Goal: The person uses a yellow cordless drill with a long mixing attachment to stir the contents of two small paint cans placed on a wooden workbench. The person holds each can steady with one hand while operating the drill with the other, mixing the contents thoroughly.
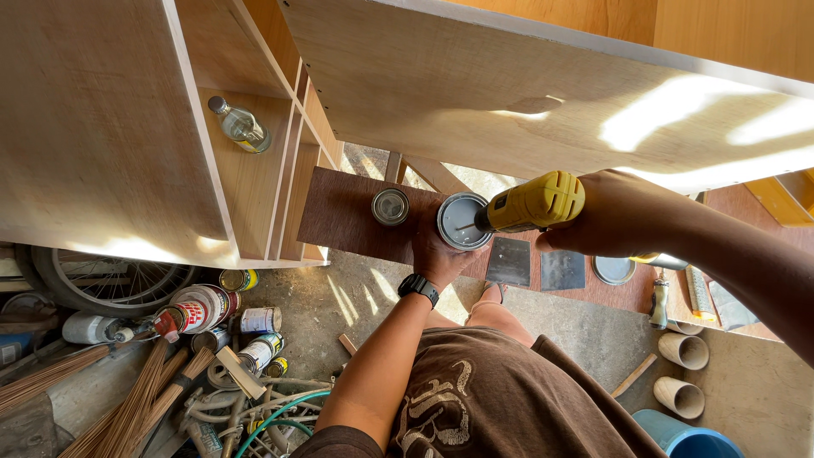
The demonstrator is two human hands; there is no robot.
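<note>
Right hand (623,216) clamps the yellow drill (534,203), pointing left into the can (462,222); left hand (434,250) grips it, fingers hidden.

A single view, from a camera worn on the person's head, looks almost straight down past the chest and shirt to the concrete floor (373,297). It sits close above the forearms, so the dark board (348,212) serving as worktop lies mid-frame, with the pale plywood cabinet (102,127) rising close on the left and a plywood panel (509,93) near the lens at top.
</note>
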